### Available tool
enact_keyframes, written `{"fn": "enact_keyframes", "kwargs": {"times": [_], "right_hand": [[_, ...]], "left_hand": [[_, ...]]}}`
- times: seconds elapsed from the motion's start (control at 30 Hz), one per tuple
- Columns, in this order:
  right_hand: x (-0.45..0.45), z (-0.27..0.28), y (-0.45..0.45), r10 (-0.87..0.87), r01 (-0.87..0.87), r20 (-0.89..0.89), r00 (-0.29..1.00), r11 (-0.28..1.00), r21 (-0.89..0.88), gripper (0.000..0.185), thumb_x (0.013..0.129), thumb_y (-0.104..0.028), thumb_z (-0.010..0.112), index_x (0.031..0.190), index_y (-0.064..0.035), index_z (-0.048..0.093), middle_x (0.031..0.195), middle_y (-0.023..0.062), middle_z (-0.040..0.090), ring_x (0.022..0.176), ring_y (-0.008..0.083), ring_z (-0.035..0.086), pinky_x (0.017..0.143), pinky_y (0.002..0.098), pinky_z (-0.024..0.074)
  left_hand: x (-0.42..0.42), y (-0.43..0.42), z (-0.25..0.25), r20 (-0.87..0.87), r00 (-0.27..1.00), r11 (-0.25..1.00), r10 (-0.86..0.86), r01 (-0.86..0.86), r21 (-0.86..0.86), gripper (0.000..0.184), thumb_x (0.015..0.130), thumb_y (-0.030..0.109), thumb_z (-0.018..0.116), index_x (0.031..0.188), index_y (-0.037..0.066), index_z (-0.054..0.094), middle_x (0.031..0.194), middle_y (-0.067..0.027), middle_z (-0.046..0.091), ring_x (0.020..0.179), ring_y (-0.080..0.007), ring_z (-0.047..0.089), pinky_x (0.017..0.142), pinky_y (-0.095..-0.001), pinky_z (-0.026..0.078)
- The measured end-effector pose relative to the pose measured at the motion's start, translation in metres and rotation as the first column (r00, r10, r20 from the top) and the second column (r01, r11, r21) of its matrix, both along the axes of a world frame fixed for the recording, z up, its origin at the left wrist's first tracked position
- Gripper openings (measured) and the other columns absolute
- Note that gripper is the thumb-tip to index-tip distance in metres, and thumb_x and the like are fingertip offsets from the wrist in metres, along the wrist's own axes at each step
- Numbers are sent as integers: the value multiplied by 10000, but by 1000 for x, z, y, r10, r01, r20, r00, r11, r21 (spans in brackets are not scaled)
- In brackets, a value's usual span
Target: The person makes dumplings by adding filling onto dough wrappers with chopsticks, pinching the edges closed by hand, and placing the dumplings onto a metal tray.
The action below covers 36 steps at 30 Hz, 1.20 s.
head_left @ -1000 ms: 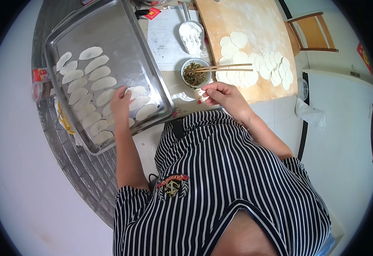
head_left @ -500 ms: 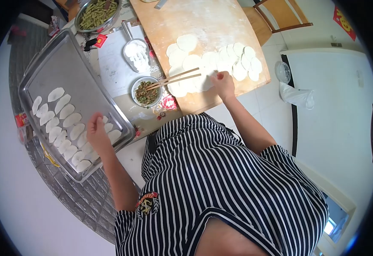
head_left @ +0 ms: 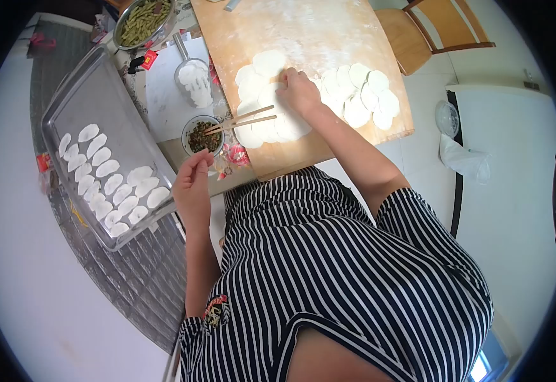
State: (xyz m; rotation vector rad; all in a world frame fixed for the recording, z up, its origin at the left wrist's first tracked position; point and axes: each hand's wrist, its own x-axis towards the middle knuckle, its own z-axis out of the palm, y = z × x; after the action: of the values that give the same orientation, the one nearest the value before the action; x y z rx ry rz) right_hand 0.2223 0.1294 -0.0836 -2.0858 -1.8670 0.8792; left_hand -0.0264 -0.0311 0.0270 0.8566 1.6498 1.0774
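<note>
Many wrappers lie under the bent right hand. The left hand curls by the bowl. I can't tell their grip.

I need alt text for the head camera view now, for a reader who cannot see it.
A person's right hand is over round dough wrappers on a floured wooden board, while the left hand hovers beside a bowl of chopped filling with chopsticks. White dumplings lie in rows on a metal tray at the picture's left.
</note>
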Motion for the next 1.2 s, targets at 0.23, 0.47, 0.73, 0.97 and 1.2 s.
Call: {"fn": "enact_keyframes", "kwargs": {"times": [0.23, 0.47, 0.73, 0.97, 1.2], "right_hand": [[13, 25, -9, 204, -205, -59, 977, 979, -18, 124, 826, -129, 576, 940, -95, 612, 983, 127, 625, 945, 310, 627, 834, 397, 490], [45, 96, -73, 401, -356, -185, 897, 904, 237, 46, 864, -91, 606, 909, -93, 595, 950, 81, 621, 819, 268, 632, 711, 362, 514], [44, 127, -92, 245, -107, -566, 787, 958, 266, 143, 887, -107, 658, 1030, -107, 650, 920, 4, 615, 701, 119, 556, 646, 244, 489], [10, 45, -65, 139, -375, -645, 752, 895, -243, 804, 825, -273, 752, 1504, -224, 325, 1215, 115, 452, 849, 139, 514, 832, 295, 484], [-76, 21, -43, 495, -531, -704, 509, 825, 195, 342, 888, -200, 691, 1213, -108, 635, 968, 49, 565, 869, 134, 544, 807, 254, 461]], "left_hand": [[36, -8, 1, -6, 1000, 1000, 19, -19, -14, 193, 952, 75, 576, 1109, 5, 662, 987, -45, 684, 921, -107, 613, 840, -245, 475], [81, 38, 42, -726, 638, 791, -257, 570, 221, 490, 816, 62, 661, 1294, 45, 557, 1180, -143, 650, 1173, -323, 583, 1037, -412, 423], [88, 45, 27, 22, 839, 839, -544, 544, 5, 383, 872, 55, 581, 1254, 33, 581, 1105, -91, 683, 1081, -238, 628, 957, -322, 483], [21, -15, -12, 867, 474, 988, 151, -88, -124, 502, 801, -32, 482, 1301, -67, 467, 1262, -178, 559, 1142, -288, 581, 1014, -386, 469], [-9, -79, -42, 891, 318, 905, 324, -378, -194, 555, 803, -41, 466, 1355, -58, 418, 1321, -190, 525, 1229, -309, 525, 1077, -406, 425]]}}
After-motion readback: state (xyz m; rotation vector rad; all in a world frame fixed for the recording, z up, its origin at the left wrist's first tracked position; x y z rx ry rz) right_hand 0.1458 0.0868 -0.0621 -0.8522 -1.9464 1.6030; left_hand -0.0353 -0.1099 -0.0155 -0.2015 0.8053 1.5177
